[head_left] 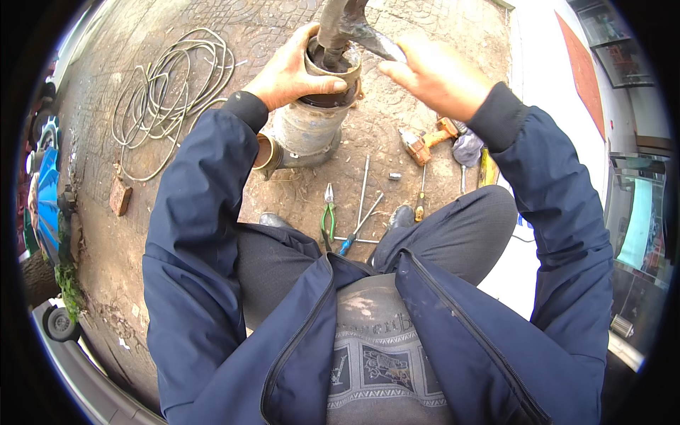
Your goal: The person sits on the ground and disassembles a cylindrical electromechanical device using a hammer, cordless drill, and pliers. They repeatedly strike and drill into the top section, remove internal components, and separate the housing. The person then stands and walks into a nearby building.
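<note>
A worn, mud-stained metal pump body (pixel 303 131) stands upright on the ground in front of me, with a short round outlet (pixel 266 153) low on its left side. My left hand (pixel 294 74) is closed round its upper rim, the thumb lying across the near side. Over the open top is a dark grey, branching metal piece (pixel 347 27), its lower part reaching down inside the rim. My right hand (pixel 435 76) is closed on the end of that piece's right-hand arm. The far end of the metal piece is cut off by the picture's upper edge.
A loose coil of hose or cable (pixel 173 95) lies at the far left, with a brick piece (pixel 120 196) nearer. Before my legs lie green-handled pliers (pixel 329 212), a socket (pixel 394 176), a screwdriver (pixel 421 202) and a lug wrench (pixel 359 223). An orange power tool (pixel 423 142) lies right.
</note>
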